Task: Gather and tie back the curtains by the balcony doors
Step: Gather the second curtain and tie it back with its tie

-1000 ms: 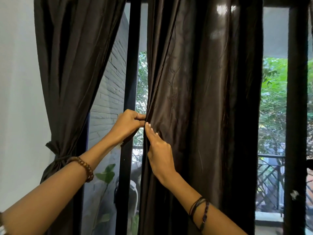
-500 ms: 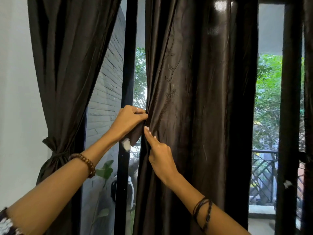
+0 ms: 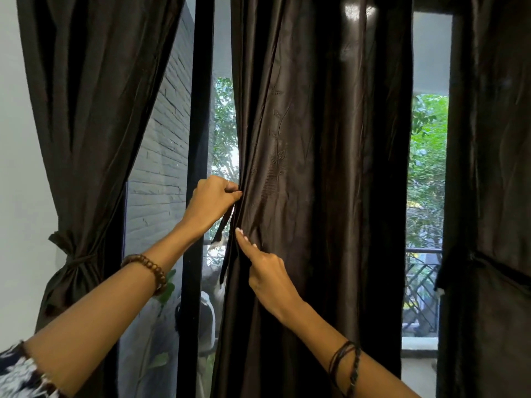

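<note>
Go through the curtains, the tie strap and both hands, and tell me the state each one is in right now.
Dark brown satin curtain on the left: gathered, tied back with a knot.
Dark brown satin middle curtain: hanging loose, untied, left edge bunched.
Dark curtain at the right edge: cinched by a band.
Thin dark tie strap: dangling below the left hand.
Left hand: grips the middle curtain's edge.
Right hand: index finger extended, touching the curtain's edge.

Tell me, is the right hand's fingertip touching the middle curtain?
Touching. In the head view the right hand points up and left, its fingertips pressed against the folds at the left edge of the middle curtain, with no gap visible.
</note>
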